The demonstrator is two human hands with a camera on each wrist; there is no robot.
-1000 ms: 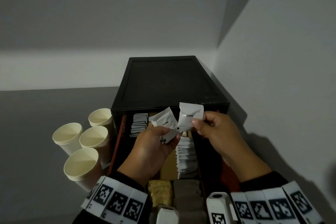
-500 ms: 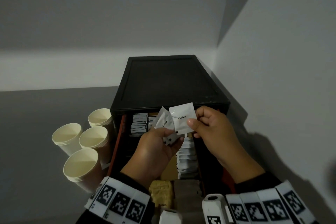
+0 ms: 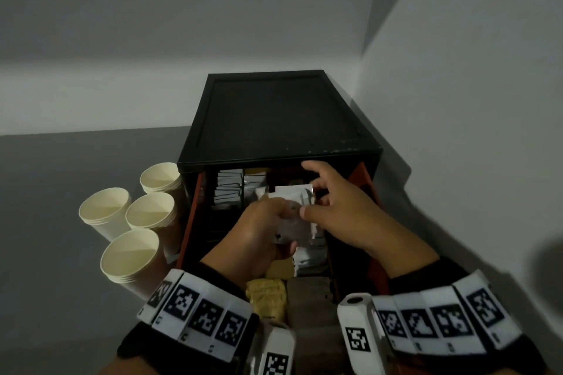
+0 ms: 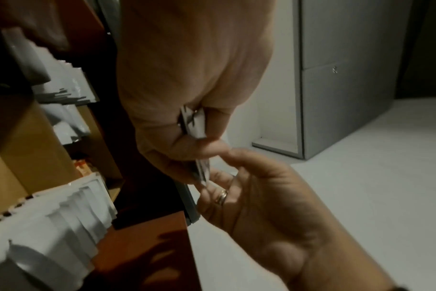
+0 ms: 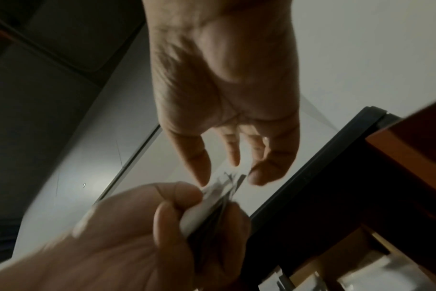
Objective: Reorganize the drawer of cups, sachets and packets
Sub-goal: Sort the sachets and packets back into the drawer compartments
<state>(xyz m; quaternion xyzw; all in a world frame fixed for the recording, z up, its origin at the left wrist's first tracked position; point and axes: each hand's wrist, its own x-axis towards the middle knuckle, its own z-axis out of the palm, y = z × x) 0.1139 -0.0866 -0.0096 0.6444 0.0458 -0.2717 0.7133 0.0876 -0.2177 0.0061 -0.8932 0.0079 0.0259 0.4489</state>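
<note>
My left hand point(image 3: 283, 222) grips a small bunch of white coffee sachets point(image 3: 289, 231) just above the open drawer point(image 3: 190, 222). My right hand point(image 3: 309, 201) pinches another white sachet point(image 3: 294, 193) by its edge and holds it against that bunch. The left wrist view shows the sachets point(image 4: 194, 126) clamped in my left fingers, with the right hand's fingertips point(image 4: 212, 177) touching their lower end. From the right wrist, my thumb and fingers point(image 5: 202, 167) close on the sachet's edge point(image 5: 227, 181). Rows of white sachets point(image 3: 227, 192) stand in the drawer's back compartments.
The drawer slides out of a black cabinet point(image 3: 274, 119) against the right wall. Several stacks of cream paper cups point(image 3: 143, 213) stand on the floor to its left. Yellow packets point(image 3: 266, 292) and grey-brown packets point(image 3: 307, 292) fill the drawer's front.
Both hands have dropped lower toward the drawer. The right hand has brought its sachet from beside the left hand's sachets onto them.
</note>
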